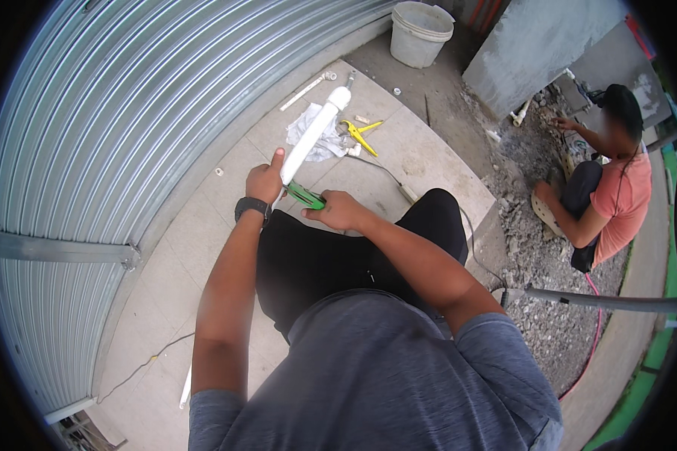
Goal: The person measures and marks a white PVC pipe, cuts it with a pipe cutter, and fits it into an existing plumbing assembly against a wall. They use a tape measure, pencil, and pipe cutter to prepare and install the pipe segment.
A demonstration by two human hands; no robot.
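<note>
My left hand [267, 180] is closed round the lower end of a white plastic pipe [312, 139], thumb pointing up along it. At its far end the pipe has a thicker white fitting [339, 98]. In my right hand [340, 210] is a green-handled utility knife [305, 196], its front end against or very close to the pipe's near end; the blade cannot be made out. Beyond my knees, a white cloth [325, 147] lies crumpled under the pipe. Beside it rests a yellow pipe cutter [362, 137] on the pale tiles.
A corrugated metal shutter [128, 113] curves along the left. A white bucket [421, 34] stands at the back. A thin white pipe [306, 92] lies near the shutter. Cords [470, 233] cross the floor. At right, a person in a pink shirt [624, 203] crouches by rubble [530, 203].
</note>
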